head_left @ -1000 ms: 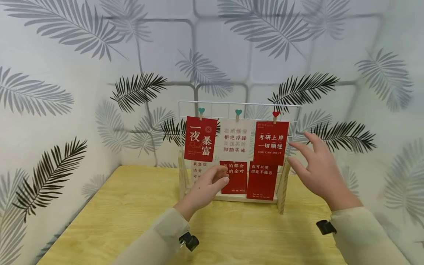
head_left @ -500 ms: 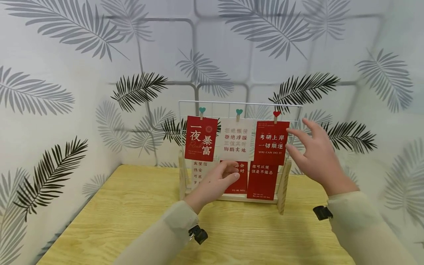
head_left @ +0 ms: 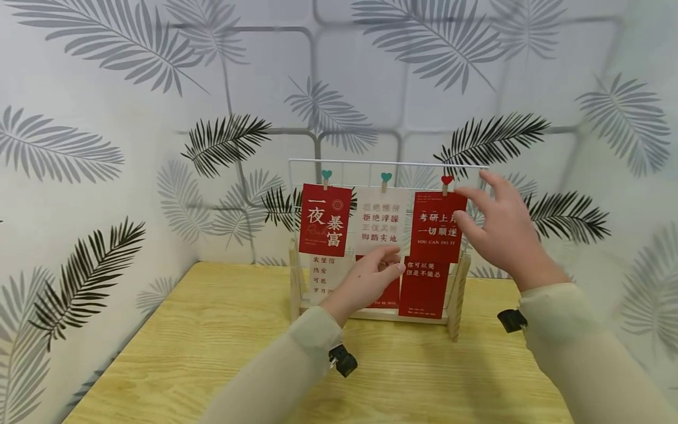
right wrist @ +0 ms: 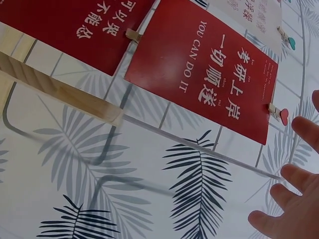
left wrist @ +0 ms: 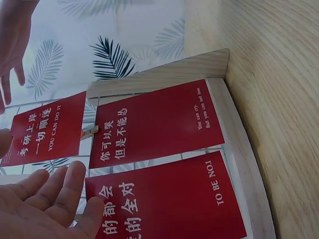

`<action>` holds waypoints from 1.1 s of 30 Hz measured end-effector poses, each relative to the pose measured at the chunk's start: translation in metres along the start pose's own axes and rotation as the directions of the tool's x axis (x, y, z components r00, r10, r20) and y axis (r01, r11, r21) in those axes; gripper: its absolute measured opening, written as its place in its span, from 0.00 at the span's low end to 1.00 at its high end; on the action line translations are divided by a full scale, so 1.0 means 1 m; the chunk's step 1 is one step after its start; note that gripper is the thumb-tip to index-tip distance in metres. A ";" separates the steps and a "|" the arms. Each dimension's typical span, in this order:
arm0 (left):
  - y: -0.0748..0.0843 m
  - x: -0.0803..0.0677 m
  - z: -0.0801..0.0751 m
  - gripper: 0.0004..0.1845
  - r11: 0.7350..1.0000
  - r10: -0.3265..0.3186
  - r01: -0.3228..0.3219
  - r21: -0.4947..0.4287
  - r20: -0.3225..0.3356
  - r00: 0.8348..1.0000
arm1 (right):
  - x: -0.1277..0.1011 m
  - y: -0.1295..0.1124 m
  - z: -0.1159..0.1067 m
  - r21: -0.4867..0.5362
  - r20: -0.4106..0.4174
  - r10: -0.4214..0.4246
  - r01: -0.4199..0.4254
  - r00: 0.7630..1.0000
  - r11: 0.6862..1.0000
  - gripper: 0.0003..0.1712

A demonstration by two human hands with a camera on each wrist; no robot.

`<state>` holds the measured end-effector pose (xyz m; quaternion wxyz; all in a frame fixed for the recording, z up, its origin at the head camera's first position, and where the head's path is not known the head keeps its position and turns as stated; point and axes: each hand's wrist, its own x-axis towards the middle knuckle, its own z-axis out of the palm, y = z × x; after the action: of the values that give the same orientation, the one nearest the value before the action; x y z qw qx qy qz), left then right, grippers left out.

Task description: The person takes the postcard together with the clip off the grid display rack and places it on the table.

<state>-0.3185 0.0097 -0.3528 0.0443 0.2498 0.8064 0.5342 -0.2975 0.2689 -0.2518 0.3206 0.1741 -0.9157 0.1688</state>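
Observation:
A white wire grid stand [head_left: 371,164] on a wooden base stands on the table [head_left: 212,353], with several cards clipped to it. My right hand [head_left: 466,205] is open at the right edge of the upper right red card [head_left: 436,227], its fingers spread close to the red heart clip [head_left: 447,181]. The right wrist view shows that card [right wrist: 209,74], the clip [right wrist: 283,115] and my fingers [right wrist: 294,199] just apart from them. My left hand [head_left: 394,262] is open in front of the lower middle red card [head_left: 391,296], palm towards it [left wrist: 82,191], holding nothing.
The top row also has a red card [head_left: 325,219] and a white card [head_left: 378,221] on teal heart clips. Another red card [head_left: 424,288] hangs at the lower right. Leaf-patterned walls close in behind and on both sides. A wooden post [head_left: 457,294] flanks the stand.
My right hand has risen and moved left to the upper right card's edge and clip. My left hand has moved up and right along the lower cards.

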 end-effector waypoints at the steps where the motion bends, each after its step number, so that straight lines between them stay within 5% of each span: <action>1: 0.001 0.002 0.002 0.30 1.000 -0.001 0.001 0.002 -0.003 1.000 | 0.002 0.000 0.000 -0.002 -0.002 -0.001 0.001 1.000 1.000 0.26; 13: 0.004 0.015 0.010 0.29 0.999 -0.024 0.023 -0.031 -0.017 1.000 | 0.020 -0.005 -0.006 -0.070 -0.140 -0.050 0.041 0.989 0.997 0.19; 23: 0.005 0.026 0.014 0.28 1.000 -0.023 0.023 -0.013 -0.032 0.999 | 0.036 -0.008 -0.012 -0.093 -0.033 -0.011 0.008 0.999 0.996 0.23; 33: 0.004 0.030 0.021 0.27 0.999 -0.050 0.049 -0.020 -0.063 0.997 | 0.041 -0.004 -0.006 -0.135 -0.011 -0.004 0.002 1.000 0.991 0.24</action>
<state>-0.3364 0.0424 -0.3521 0.0342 0.2124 0.8084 0.5479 -0.3224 0.2597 -0.2201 0.3370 0.1525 -0.9229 0.1069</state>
